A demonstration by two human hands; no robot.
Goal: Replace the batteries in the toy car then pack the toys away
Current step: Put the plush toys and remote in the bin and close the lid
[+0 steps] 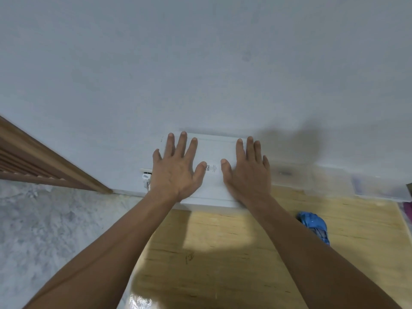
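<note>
Both arms bare, reaching forward and up from the bottom corners, converging toward centre. Left hand [176,169] flat, palm down, back of hand to camera, fingers straight and spread, thumb splayed out to the right. Right hand [246,172] same pose: palm down, fingers straight, held closer together than the left's, thumb angled left. The two thumbs point toward each other, tips apart, not touching. Wrists about level, forearms roughly straight in line with hands, no visible bend at wrist. No grip on either side, nothing curled or pinched. Right hand slightly blurred along the lower edge. Elbows out of frame.
</note>
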